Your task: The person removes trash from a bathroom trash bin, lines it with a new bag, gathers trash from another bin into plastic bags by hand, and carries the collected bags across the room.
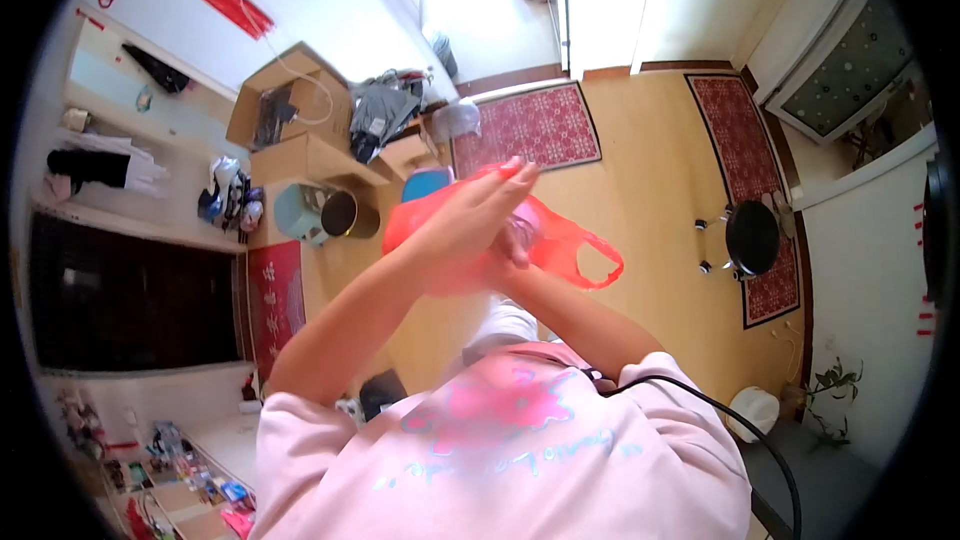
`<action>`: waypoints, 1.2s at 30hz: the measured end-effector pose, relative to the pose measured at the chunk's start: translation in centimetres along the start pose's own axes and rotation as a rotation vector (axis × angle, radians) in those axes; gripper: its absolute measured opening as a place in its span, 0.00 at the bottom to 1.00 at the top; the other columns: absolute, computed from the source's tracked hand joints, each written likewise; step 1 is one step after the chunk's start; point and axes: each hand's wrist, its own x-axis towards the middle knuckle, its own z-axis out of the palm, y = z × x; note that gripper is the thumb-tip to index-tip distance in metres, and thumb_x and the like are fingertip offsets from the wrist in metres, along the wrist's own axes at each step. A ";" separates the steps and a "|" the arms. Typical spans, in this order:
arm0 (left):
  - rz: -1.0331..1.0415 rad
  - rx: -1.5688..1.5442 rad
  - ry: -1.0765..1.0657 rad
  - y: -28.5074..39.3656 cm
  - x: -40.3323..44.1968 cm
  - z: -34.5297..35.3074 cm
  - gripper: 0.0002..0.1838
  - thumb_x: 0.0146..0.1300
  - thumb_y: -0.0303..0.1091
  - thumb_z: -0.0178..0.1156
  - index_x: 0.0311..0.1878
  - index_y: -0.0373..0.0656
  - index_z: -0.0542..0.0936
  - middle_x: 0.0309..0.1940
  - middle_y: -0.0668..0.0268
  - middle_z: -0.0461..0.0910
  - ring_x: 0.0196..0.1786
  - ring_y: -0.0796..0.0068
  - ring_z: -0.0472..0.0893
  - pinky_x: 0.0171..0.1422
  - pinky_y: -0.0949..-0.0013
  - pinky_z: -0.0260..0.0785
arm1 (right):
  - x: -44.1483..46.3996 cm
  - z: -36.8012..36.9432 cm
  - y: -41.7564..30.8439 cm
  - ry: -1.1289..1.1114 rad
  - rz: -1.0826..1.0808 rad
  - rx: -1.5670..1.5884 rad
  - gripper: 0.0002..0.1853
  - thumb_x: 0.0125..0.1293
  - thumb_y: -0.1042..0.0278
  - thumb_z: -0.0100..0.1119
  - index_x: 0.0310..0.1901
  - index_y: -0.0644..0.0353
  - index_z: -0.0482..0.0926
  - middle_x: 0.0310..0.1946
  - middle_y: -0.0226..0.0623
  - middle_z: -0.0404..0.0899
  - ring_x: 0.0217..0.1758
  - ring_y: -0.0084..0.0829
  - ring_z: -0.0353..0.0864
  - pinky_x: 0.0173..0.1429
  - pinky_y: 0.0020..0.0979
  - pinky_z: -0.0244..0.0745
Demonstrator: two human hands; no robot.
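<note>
A thin red plastic bag (560, 240) hangs in the air in front of my chest, crumpled and see-through. One of its loop handles stands out to the right. My left hand (485, 202) lies over the bag from the left, its fingers stretched out and held together, pointing up and to the right. Coming in from the right, my right forearm (560, 305) crosses beneath it. My right hand (513, 242) meets the bag under the left one and is mostly covered. How its fingers are bent cannot be made out.
Cardboard boxes (295, 115), a grey plastic package (382, 115) and a dark bin (350, 214) stand at the left. Red patterned mats (535, 128) lie by the doorways. A black round stool (751, 238) is at the right. A black cable (720, 402) runs from my chest.
</note>
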 end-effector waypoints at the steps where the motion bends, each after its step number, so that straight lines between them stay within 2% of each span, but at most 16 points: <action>1: 0.065 -0.023 0.031 -0.2 1.6 -2.6 0.34 0.76 0.53 0.44 0.74 0.36 0.59 0.29 0.62 0.80 0.22 0.75 0.79 0.27 0.74 0.73 | 3.0 0.6 2.7 0.002 0.060 0.132 0.14 0.63 0.63 0.53 0.47 0.61 0.76 0.50 0.38 0.75 0.54 0.34 0.75 0.52 0.30 0.74; 2: 0.081 -0.062 0.035 0.1 2.7 -5.3 0.36 0.74 0.56 0.45 0.73 0.36 0.60 0.27 0.62 0.79 0.22 0.74 0.80 0.26 0.74 0.72 | 5.2 1.1 4.7 -0.005 0.133 0.266 0.15 0.61 0.62 0.54 0.46 0.60 0.76 0.51 0.39 0.75 0.56 0.35 0.75 0.53 0.29 0.73; 4: 0.111 -0.173 0.058 1.0 5.3 -10.0 0.38 0.72 0.60 0.47 0.72 0.37 0.61 0.25 0.62 0.79 0.22 0.73 0.80 0.24 0.74 0.72 | 10.1 -0.6 4.8 -0.149 0.191 0.036 0.16 0.59 0.61 0.57 0.47 0.59 0.76 0.53 0.39 0.74 0.60 0.38 0.72 0.55 0.31 0.72; 6: 0.101 -0.331 0.096 0.4 7.9 -13.5 0.39 0.71 0.62 0.47 0.72 0.38 0.61 0.24 0.62 0.79 0.22 0.72 0.80 0.24 0.74 0.72 | 13.7 -2.9 2.8 -0.373 0.147 -0.553 0.23 0.58 0.64 0.60 0.55 0.59 0.73 0.58 0.41 0.71 0.66 0.43 0.66 0.63 0.41 0.67; 7: 0.052 -0.309 0.072 0.3 9.6 -15.4 0.38 0.72 0.60 0.46 0.72 0.39 0.61 0.36 0.61 0.82 0.22 0.71 0.80 0.23 0.74 0.73 | 15.5 -3.5 3.2 -0.461 0.088 -0.781 0.29 0.57 0.66 0.62 0.62 0.58 0.70 0.62 0.43 0.69 0.70 0.46 0.60 0.68 0.48 0.62; 12: 0.137 -0.569 0.046 2.1 16.1 -19.0 0.36 0.74 0.59 0.41 0.73 0.40 0.60 0.64 0.66 0.72 0.24 0.72 0.79 0.24 0.73 0.73 | 20.5 -12.3 1.0 -0.398 0.228 -0.320 0.34 0.57 0.70 0.63 0.67 0.60 0.66 0.69 0.52 0.59 0.74 0.51 0.57 0.70 0.47 0.62; 15: 0.147 -0.572 0.037 4.9 21.7 -21.0 0.36 0.74 0.60 0.41 0.73 0.40 0.60 0.67 0.64 0.70 0.24 0.73 0.78 0.25 0.72 0.71 | 20.8 -18.7 2.3 -0.087 0.160 -0.565 0.23 0.56 0.79 0.63 0.56 0.61 0.74 0.52 0.47 0.76 0.54 0.43 0.77 0.57 0.34 0.74; 17: 0.141 -0.564 0.051 6.7 26.1 -22.7 0.36 0.75 0.59 0.41 0.73 0.40 0.61 0.68 0.63 0.69 0.24 0.74 0.78 0.26 0.73 0.70 | 20.3 -23.1 6.2 0.061 -0.066 -0.973 0.27 0.54 0.75 0.67 0.58 0.59 0.73 0.53 0.45 0.74 0.53 0.43 0.77 0.55 0.36 0.74; 20: 0.118 -0.567 0.103 8.4 33.4 -25.4 0.35 0.74 0.59 0.43 0.71 0.39 0.64 0.62 0.63 0.73 0.23 0.76 0.77 0.26 0.75 0.69 | 25.1 -27.6 4.5 0.222 -0.094 -1.354 0.24 0.55 0.71 0.63 0.56 0.56 0.76 0.46 0.44 0.80 0.46 0.48 0.79 0.53 0.42 0.73; 23: 0.078 -0.567 0.185 10.3 40.8 -28.3 0.35 0.74 0.59 0.43 0.71 0.39 0.65 0.57 0.64 0.76 0.23 0.77 0.77 0.25 0.75 0.68 | 33.0 -33.8 7.7 0.443 0.141 -1.698 0.19 0.57 0.72 0.62 0.53 0.56 0.78 0.37 0.37 0.80 0.39 0.38 0.80 0.47 0.35 0.74; 26: 0.030 -0.597 0.289 11.1 46.5 -30.6 0.37 0.73 0.59 0.45 0.72 0.39 0.62 0.60 0.66 0.73 0.22 0.79 0.76 0.24 0.76 0.67 | 36.5 -43.0 19.9 0.435 0.976 -0.270 0.11 0.65 0.70 0.59 0.47 0.61 0.78 0.37 0.30 0.79 0.43 0.27 0.78 0.53 0.29 0.71; 28: 0.032 -0.571 0.345 12.2 50.7 -32.9 0.40 0.72 0.61 0.46 0.75 0.38 0.57 0.71 0.68 0.65 0.22 0.81 0.75 0.24 0.76 0.65 | 45.1 -44.3 19.4 0.533 0.864 0.127 0.08 0.68 0.69 0.56 0.43 0.64 0.78 0.37 0.29 0.78 0.43 0.22 0.76 0.54 0.27 0.69; 29: 0.051 -0.541 0.399 12.3 52.7 -33.9 0.37 0.73 0.57 0.47 0.74 0.39 0.59 0.69 0.61 0.68 0.22 0.80 0.75 0.25 0.76 0.66 | 48.2 -44.1 19.2 0.562 0.832 0.328 0.08 0.69 0.68 0.54 0.41 0.65 0.78 0.37 0.28 0.77 0.43 0.20 0.74 0.55 0.26 0.68; 32: -0.008 -0.343 0.601 11.4 58.7 -37.8 0.35 0.74 0.53 0.48 0.74 0.38 0.60 0.62 0.54 0.75 0.23 0.78 0.77 0.27 0.76 0.69 | 57.0 -45.4 22.1 0.277 0.639 0.163 0.11 0.72 0.65 0.53 0.38 0.64 0.79 0.37 0.29 0.77 0.41 0.21 0.74 0.54 0.25 0.68; 33: -0.018 -0.421 0.700 11.9 60.5 -38.4 0.30 0.73 0.49 0.49 0.69 0.37 0.67 0.48 0.53 0.83 0.26 0.76 0.80 0.34 0.74 0.73 | 59.8 -45.5 23.4 0.266 0.570 0.043 0.12 0.72 0.64 0.53 0.37 0.64 0.79 0.36 0.30 0.76 0.40 0.21 0.73 0.53 0.25 0.67; 36: -0.053 -0.579 0.673 11.4 66.4 -42.2 0.25 0.72 0.47 0.51 0.63 0.37 0.73 0.41 0.57 0.85 0.29 0.75 0.82 0.42 0.72 0.74 | 68.6 -46.1 27.5 0.200 0.442 -0.158 0.14 0.72 0.61 0.52 0.35 0.64 0.79 0.35 0.30 0.73 0.39 0.22 0.70 0.50 0.26 0.67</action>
